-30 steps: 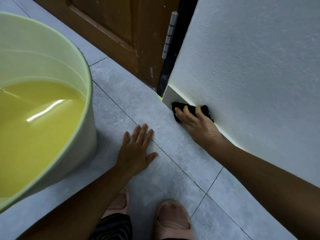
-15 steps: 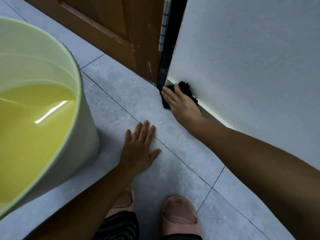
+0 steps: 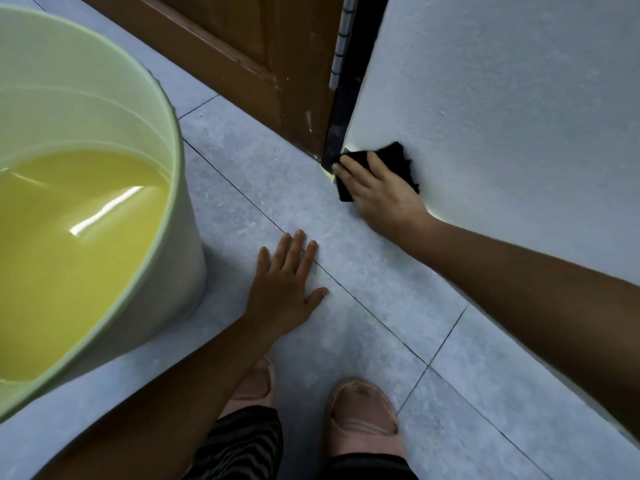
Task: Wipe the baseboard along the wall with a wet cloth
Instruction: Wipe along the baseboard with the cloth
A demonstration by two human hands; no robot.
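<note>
**Desk:** Where is the cloth, and why is it held that way?

**Photographer:** The black cloth [image 3: 398,164] sits at the foot of the white wall [image 3: 502,116], at the corner where the wall meets the dark door frame [image 3: 346,109]. The right hand [image 3: 377,192] lies flat over it, fingers [image 3: 349,169] nearly straight and spread, pressing rather than gripping. That open palm, one judges, pushes the fabric against the baseboard so it wipes a full strip at once. The baseboard itself is hidden under the hand and cloth here; only a pale lit edge shows along the wall's base behind the wrist.

**Desk:** How does the cloth look?

**Photographer:** Dark, bunched, with a ragged edge poking out above the knuckles and a squared corner touching the floor tile [image 3: 277,188]. Whether it is wet cannot be told from this view.

**Desk:** And the other hand?

**Photographer:** The left hand [image 3: 287,289] is fully open, palm down on the grey tile, holding nothing. It looks like a prop, bearing the person's weight while crouched. Pink slippers [image 3: 360,417] show below, planted close to the wall.

**Desk:** Anything else in frame?

**Photographer:** A pale green bucket [image 3: 180,188] stands on the floor just beside the left arm, filled with yellowish liquid [image 3: 69,244], likely kept near for rinsing. The brown wooden door [image 3: 242,46] closes the scene beyond the frame, its hinge [image 3: 341,39] visible.
</note>
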